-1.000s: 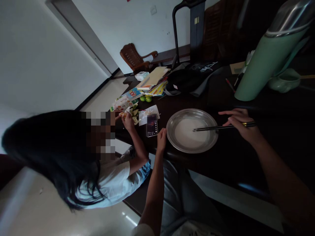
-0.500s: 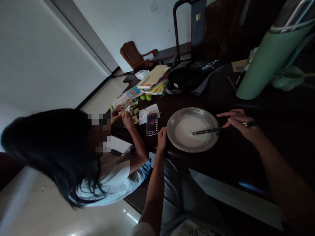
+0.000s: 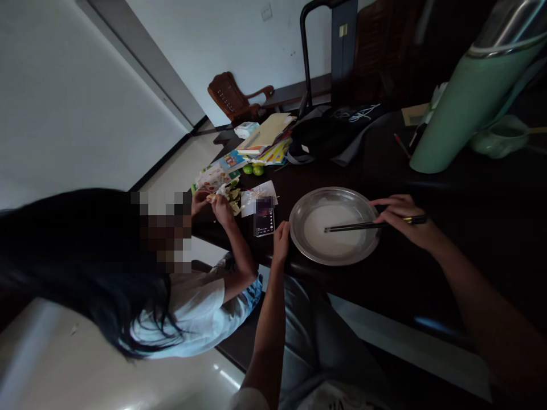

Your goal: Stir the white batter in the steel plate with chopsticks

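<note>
A wide round metal basin stands on the dark table, holding a whitish liquid. My right hand is closed around a pair of dark chopsticks with a gold band near the top. Their tips reach over the middle of the liquid; whether they dip in is hard to tell. At the basin's left rim, my left hand grips the edge, thumb side up. Just left of that hand lies a phone with its screen lit.
Beside me on the left, another person holds a small piece of food over peelings. Behind are green citrus fruits, stacked books and a black bag. A tall green flask and a cup stand at right.
My right hand has moved left toward the basin, and the chopstick tips have shifted left across the liquid. My left hand stays at the rim. The other person's head has moved slightly left.
</note>
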`<action>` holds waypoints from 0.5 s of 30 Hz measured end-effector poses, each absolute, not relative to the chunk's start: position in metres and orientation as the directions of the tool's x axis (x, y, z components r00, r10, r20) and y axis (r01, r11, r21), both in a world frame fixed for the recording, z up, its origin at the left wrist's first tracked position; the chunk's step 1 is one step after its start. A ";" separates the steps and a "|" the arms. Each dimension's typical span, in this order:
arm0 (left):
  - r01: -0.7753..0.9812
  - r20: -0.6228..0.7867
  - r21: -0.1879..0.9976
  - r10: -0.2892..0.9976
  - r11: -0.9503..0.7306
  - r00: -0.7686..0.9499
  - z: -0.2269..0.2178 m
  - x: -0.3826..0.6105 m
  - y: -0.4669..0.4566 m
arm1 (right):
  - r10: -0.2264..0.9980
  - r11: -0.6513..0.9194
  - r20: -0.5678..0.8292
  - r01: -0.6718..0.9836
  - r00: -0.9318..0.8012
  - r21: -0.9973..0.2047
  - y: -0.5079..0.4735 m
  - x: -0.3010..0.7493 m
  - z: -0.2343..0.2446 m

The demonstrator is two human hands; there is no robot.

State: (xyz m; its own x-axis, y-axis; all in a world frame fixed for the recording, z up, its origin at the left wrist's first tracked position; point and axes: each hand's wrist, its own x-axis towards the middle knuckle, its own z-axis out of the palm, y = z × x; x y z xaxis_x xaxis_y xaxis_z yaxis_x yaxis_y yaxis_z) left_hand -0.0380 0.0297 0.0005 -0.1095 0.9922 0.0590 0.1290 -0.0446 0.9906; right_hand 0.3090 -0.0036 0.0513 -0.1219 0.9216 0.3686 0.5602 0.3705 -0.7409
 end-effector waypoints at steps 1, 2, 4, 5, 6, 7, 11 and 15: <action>0.125 0.062 0.991 0.992 -0.048 -0.110 0.000 -0.037 0.030 | 0.920 0.376 0.369 0.576 -0.135 -0.726 -0.003 0.306 0.050; 0.120 0.064 0.991 0.992 -0.050 -0.110 0.000 -0.036 0.030 | 0.916 0.380 0.377 0.590 -0.135 -0.713 -0.003 0.306 0.049; 0.116 0.059 0.992 0.992 -0.046 -0.111 -0.001 -0.035 0.030 | 0.909 0.374 0.407 0.605 -0.089 -0.703 -0.002 0.311 0.048; 0.117 0.055 0.992 0.992 -0.042 -0.111 -0.001 -0.035 0.030 | 0.904 0.368 0.424 0.602 -0.054 -0.709 -0.001 0.316 0.048; 0.121 0.051 0.992 0.992 -0.037 -0.113 -0.001 -0.034 0.030 | 0.899 0.361 0.437 0.593 -0.017 -0.720 -0.001 0.321 0.048; 0.126 0.047 0.992 0.993 -0.033 -0.112 -0.001 -0.034 0.030 | 0.898 0.362 0.440 0.572 -0.002 -0.736 0.000 0.324 0.047; 0.131 0.060 0.990 0.994 -0.048 -0.092 -0.002 -0.034 0.031 | 0.909 0.390 0.407 0.512 -0.084 -0.765 0.001 0.322 0.043; 0.134 0.077 0.989 0.994 -0.065 -0.083 -0.002 -0.032 0.032 | 0.908 0.393 0.403 0.564 -0.114 -0.726 0.002 0.316 0.040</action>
State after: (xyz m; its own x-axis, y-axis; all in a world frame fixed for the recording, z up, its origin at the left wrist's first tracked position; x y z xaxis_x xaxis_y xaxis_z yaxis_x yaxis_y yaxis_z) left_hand -0.0324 0.0315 -0.0020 -0.0833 0.9935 0.0771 0.1340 -0.0655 0.9888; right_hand 0.3160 0.0025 0.0404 -0.1141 0.9081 0.4029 0.5642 0.3930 -0.7261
